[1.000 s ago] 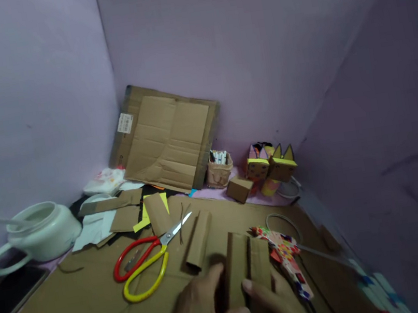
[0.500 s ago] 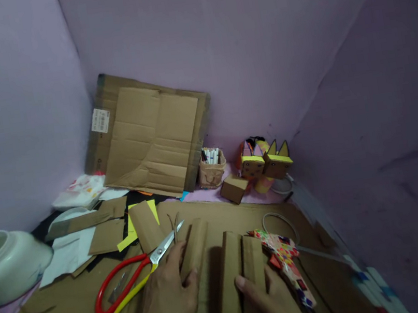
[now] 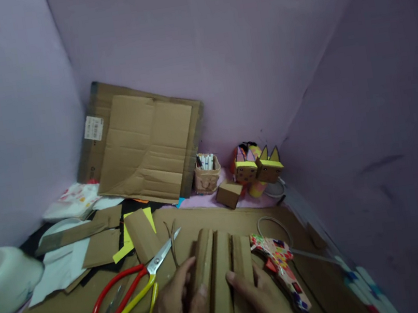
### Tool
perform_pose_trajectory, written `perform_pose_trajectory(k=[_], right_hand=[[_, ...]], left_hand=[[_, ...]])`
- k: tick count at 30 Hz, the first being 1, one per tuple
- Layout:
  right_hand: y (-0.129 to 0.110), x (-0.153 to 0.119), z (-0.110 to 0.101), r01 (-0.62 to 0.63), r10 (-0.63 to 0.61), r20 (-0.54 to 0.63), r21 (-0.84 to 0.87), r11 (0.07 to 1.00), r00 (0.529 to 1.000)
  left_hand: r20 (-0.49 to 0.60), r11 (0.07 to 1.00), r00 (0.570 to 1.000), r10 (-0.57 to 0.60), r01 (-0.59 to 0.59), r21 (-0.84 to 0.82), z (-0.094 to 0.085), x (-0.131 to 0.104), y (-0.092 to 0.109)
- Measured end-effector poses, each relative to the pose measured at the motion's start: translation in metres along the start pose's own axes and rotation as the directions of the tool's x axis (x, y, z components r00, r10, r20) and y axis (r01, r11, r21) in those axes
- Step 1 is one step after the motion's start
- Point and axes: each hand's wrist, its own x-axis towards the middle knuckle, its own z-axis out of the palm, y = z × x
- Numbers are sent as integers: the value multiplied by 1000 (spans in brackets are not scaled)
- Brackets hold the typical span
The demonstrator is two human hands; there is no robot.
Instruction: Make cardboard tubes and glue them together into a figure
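Observation:
Three long folded cardboard strips stand side by side between my hands. My left hand (image 3: 178, 305) grips the left cardboard strip (image 3: 204, 259), thumb on its near side and fingers along its outer edge. My right hand (image 3: 263, 297) holds the other two together, the middle cardboard strip (image 3: 223, 280) and the right cardboard strip (image 3: 242, 259), with its thumb across their tops. The left strip lies close against the middle one; whether they touch I cannot tell. Scissors (image 3: 153, 269) with one red and one yellow handle lie left of my left hand. A flower-patterned glue gun (image 3: 282, 266) rests right of my right hand.
A large cardboard sheet (image 3: 143, 140) leans on the back wall. Near it stand a cup of markers (image 3: 207, 175), a small cardboard box (image 3: 229, 193) and decorated cardboard figures (image 3: 260, 167). Paper and cardboard scraps (image 3: 102, 245) lie at left beside a white ceramic pot (image 3: 10, 283).
My left hand has brought its strip rightward, up beside the two in my right hand, closing the gap between them. The camera view has shifted slightly.

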Motion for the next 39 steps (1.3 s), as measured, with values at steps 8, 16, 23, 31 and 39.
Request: perform_pose_trajectory(k=[8, 16, 23, 31, 39], right_hand=[[-54, 43, 33, 0, 17, 81, -201, 979, 997], [-55, 108, 46, -115, 119, 4, -222, 968, 993], [-60, 122, 45, -77, 71, -29, -295, 952, 997], [-68, 126, 34, 312, -406, -9, -626, 715, 914], [-68, 123, 48, 455, -587, 75, -713, 534, 806]], left_hand=[[-16, 986, 990, 140, -141, -91, -13, 22, 17], [-90, 967, 968, 235, -241, -75, -28, 42, 0], [-321, 965, 917, 239, -188, 181, -36, 39, 8], [-376, 919, 838, 395, -357, 170, -35, 27, 20], [-288, 798, 748, 598, -522, 301, -41, 28, 3]])
